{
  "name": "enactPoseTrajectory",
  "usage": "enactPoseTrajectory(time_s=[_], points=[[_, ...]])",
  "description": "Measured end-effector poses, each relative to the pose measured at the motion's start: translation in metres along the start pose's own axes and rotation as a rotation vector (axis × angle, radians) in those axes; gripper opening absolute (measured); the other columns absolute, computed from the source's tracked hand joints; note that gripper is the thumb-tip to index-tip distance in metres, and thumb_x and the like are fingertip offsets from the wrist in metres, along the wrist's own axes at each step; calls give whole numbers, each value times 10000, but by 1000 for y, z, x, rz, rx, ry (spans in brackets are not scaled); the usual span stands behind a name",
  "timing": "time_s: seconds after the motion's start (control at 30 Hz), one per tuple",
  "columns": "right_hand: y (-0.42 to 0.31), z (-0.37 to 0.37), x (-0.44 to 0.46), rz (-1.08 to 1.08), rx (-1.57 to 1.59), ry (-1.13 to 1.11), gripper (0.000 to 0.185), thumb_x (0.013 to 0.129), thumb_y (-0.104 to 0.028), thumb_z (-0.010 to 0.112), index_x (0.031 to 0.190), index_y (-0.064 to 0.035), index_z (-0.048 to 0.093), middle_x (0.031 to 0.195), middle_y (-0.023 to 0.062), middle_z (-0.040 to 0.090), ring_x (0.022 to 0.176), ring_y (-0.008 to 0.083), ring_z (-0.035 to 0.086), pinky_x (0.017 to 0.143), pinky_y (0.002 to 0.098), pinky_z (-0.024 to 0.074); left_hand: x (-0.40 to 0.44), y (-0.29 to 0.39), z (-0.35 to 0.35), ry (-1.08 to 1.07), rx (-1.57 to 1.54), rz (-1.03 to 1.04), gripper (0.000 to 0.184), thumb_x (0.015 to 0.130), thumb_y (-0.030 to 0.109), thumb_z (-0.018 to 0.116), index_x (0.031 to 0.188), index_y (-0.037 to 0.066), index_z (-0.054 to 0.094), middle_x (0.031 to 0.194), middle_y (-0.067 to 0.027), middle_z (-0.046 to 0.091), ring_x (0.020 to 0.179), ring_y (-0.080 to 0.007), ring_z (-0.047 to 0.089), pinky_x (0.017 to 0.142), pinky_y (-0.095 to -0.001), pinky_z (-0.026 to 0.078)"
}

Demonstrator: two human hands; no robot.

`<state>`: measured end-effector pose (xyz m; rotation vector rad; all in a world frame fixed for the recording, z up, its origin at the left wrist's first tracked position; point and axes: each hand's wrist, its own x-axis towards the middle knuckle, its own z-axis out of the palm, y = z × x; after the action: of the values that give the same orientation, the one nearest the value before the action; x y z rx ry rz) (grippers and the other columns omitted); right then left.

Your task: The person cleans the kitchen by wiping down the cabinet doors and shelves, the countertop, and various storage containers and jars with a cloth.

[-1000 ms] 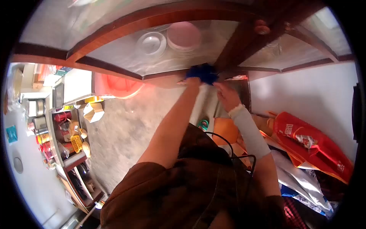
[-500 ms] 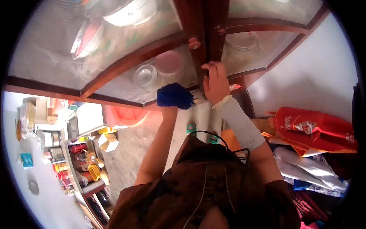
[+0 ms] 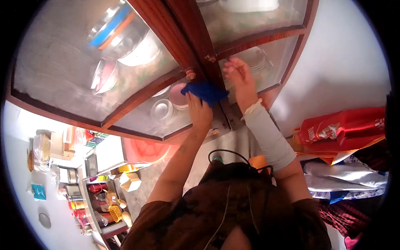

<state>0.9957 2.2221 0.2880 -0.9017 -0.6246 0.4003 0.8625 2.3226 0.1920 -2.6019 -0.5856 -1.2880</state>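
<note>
My left hand (image 3: 201, 111) holds a dark blue cloth (image 3: 208, 92) against the lower middle of a wooden cabinet (image 3: 166, 21), just below a round knob (image 3: 190, 74). The fingers lie over the cloth's left part. My right hand (image 3: 241, 79) is raised in front of the right door, fingers apart and slightly bent, with nothing in it. A pale sleeve (image 3: 268, 135) covers that forearm. Behind the door panes sit a pink-lidded container (image 3: 179, 96), a clear round jar (image 3: 161, 109) and a white bowl (image 3: 141, 52).
Under the cabinet on the left is a red plastic basin (image 3: 148, 150). A low shelf (image 3: 114, 227) holds packets, a yellow basket (image 3: 115, 213) and jars. On the right, a red bag (image 3: 333, 129) lies on folded clothes (image 3: 346, 175).
My left hand has moved the cloth up and right, from the lower frame edge to the middle post. My right hand has left the post and its fingers have spread. The view has shifted.
</note>
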Motion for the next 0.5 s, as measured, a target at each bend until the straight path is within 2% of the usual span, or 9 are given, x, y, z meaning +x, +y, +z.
enactPoseTrajectory(time_s=[0.03,0.1,0.13,0.2,0.27,0.3,0.37,0.4,0.5], points=[[-12,2,12,-12,-2,-5,292,913,-123,607,1176,-29,520,1016,115,577,983,248,597,861,336,470,-3,4,-5,-74,2,-5,549,798,137,593,1296,-46,451,1359,-320,379,1271,-537,345,1103,-627,227],[-37,3,33,386,353,94,277,903,-285,670,1069,-96,554,956,72,579,921,200,590,799,291,466,-10,9,-15,-148,3,-10,556,803,136,596,1304,-48,443,1375,-321,367,1278,-537,340,1105,-621,230],[-42,6,40,454,311,140,321,868,-370,699,992,-114,551,877,51,562,829,184,574,737,289,457,-10,11,-19,-129,-40,6,553,815,134,591,1312,-50,436,1392,-323,350,1279,-539,338,1102,-622,232],[-42,9,51,474,242,163,315,863,-369,697,979,-112,558,857,44,568,805,175,571,715,285,451,-10,16,-28,-103,-84,22,550,826,133,585,1320,-53,430,1410,-325,334,1281,-542,337,1100,-624,234],[-40,8,52,488,167,190,309,858,-368,695,966,-109,565,837,36,574,782,166,568,693,281,445,-6,23,-36,-55,-236,-7,422,859,107,554,1263,-3,508,1412,-293,354,1318,-487,329,1122,-560,229],[-40,6,48,448,183,203,291,856,-358,682,959,-109,573,827,35,582,764,155,563,677,274,437,-3,30,-43,-48,-242,-11,422,859,107,554,1263,-3,508,1412,-293,354,1318,-487,329,1122,-560,229],[-46,0,35,409,180,209,274,855,-349,669,952,-109,581,816,34,591,746,144,558,662,267,429,7,48,-60,16,-478,-136,506,880,69,528,1360,-39,409,1425,-304,336,1287,-460,381,1099,-478,303],[-54,-6,26,404,150,173,273,850,-360,648,936,-108,591,811,18,596,705,125,541,656,253,437,15,59,-67,22,-487,-147,506,880,69,528,1360,-39,409,1425,-304,336,1287,-460,381,1099,-478,303],[-58,-32,15,423,119,80,255,855,-369,616,890,-117,601,809,-2,612,676,99,533,645,238,442,60,95,-78,25,-835,-281,441,863,129,582,1265,-11,472,1235,-240,467,1106,-393,500,946,-422,401]])
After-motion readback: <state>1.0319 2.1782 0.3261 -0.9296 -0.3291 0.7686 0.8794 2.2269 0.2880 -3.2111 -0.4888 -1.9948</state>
